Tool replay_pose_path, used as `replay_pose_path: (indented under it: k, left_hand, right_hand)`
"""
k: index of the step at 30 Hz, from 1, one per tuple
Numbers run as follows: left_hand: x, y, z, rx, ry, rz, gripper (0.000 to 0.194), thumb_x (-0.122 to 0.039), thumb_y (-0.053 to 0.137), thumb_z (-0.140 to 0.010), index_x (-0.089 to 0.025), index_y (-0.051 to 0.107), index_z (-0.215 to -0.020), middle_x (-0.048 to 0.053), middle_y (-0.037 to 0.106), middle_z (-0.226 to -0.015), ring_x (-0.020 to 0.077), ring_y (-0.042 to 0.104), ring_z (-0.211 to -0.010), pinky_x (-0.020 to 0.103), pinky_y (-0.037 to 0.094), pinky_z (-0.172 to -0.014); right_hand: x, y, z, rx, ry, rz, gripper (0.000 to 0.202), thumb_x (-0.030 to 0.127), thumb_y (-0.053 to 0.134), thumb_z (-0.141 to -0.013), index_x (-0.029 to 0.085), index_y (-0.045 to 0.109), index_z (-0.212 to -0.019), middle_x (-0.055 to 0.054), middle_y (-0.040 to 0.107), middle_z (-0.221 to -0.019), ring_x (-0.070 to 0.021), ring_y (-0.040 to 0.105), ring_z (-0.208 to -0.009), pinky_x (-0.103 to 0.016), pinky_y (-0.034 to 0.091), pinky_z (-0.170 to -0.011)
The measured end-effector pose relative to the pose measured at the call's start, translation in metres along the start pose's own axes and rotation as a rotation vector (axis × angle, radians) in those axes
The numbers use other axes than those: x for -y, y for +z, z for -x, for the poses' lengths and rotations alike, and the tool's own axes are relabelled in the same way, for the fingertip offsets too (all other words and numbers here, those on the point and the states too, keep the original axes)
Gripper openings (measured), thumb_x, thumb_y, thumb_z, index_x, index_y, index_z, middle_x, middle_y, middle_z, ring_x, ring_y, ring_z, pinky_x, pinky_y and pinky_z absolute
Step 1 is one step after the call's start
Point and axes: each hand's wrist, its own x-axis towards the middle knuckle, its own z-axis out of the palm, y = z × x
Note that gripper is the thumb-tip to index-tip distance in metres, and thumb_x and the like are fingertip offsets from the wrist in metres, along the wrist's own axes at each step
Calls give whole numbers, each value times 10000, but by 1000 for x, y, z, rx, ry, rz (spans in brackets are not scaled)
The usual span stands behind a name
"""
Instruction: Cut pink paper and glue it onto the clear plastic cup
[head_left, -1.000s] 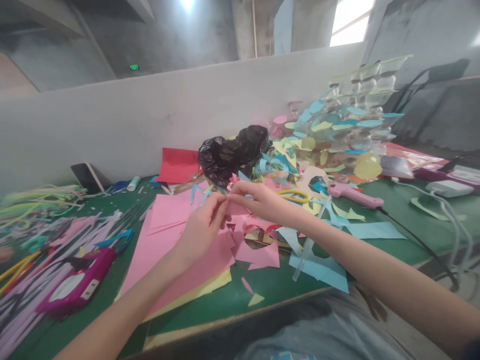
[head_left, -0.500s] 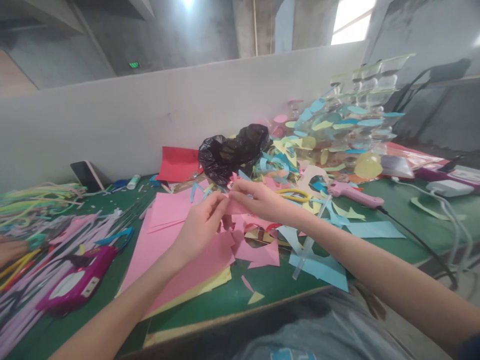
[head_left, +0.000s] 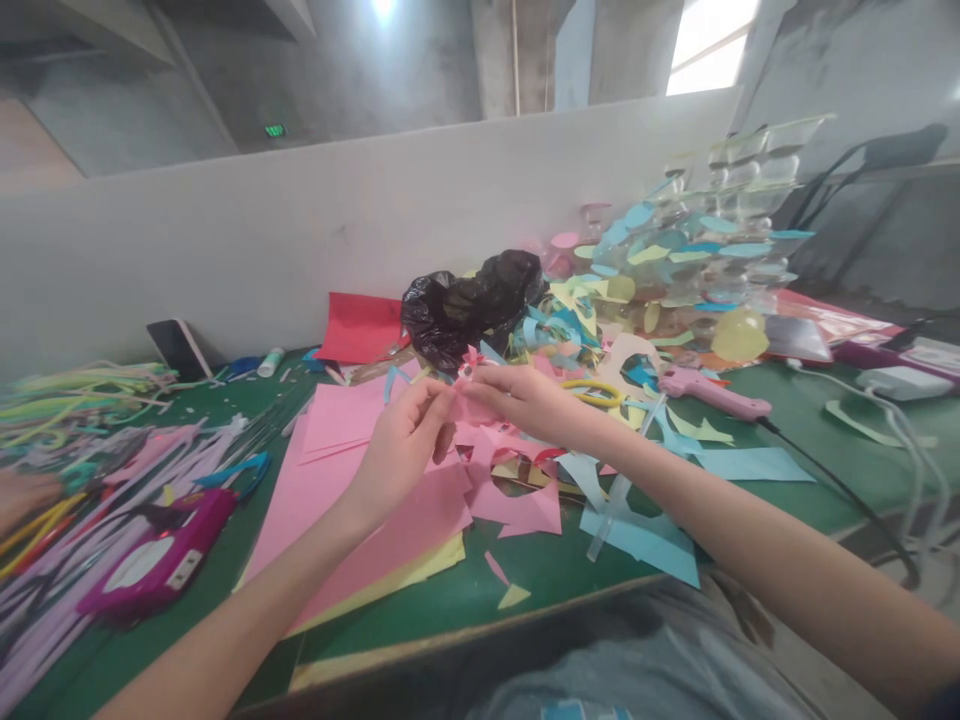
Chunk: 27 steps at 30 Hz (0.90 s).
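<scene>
My left hand point(head_left: 411, 440) and my right hand point(head_left: 521, 400) meet above the table's middle, fingertips pinched on a small pink paper piece point(head_left: 469, 405) between them. A small pink-red shape with a white spot point(head_left: 470, 366) shows just above the fingers; whether it is joined to the piece I cannot tell. Under and beside my left hand lie stacked pink sheets point(head_left: 330, 500), with yellow paper point(head_left: 420, 574) beneath. Cut pink scraps point(head_left: 517, 505) lie below my right hand.
A black plastic bag point(head_left: 469, 305) stands behind the hands. Right are a pink glue gun point(head_left: 712, 390), blue paper point(head_left: 645, 540) and stacked clear cups point(head_left: 757, 180). Left are a purple device point(head_left: 161, 560), pipe cleaners point(head_left: 82, 580), a phone point(head_left: 180, 350) and another person's hand point(head_left: 26, 500).
The pink-red shape shows more clearly above my fingers, and my right hand's fingers have shifted slightly. The whole view has moved a little. Both hands stay together.
</scene>
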Motion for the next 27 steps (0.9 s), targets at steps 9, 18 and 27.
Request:
replay_pose_path:
  k: [9, 18, 27]
  left_hand:
    - [3, -1, -2, 13, -23, -14, 322, -481, 412, -987, -222, 463, -802, -67, 388, -587, 97, 400, -526, 224, 336, -509]
    - [-4, -4, 1, 70, 8, -32, 318, -492, 469, -959, -209, 577, -863, -44, 491, -604, 107, 449, -547, 239, 352, -538]
    - [-4, -2, -2, 145, 12, -42, 295, -457, 466, -965, -202, 591, -886, -12, 637, -681, 132, 563, -623, 262, 446, -623]
  right_hand:
    - [0, -2, 1, -23, 33, 24, 313, 395, 397, -990, 214, 399, -735, 49, 365, -660, -112, 364, -605, -263, 286, -571]
    - [1, 1, 2, -40, -31, -36, 309, 440, 475, -954, 192, 531, -777, 18, 526, -757, -121, 449, -693, -263, 346, -641]
    - [2, -1, -1, 0, -2, -72, 304, 393, 464, -959, 189, 518, -741, 42, 427, -678, -104, 392, -616, -251, 298, -562]
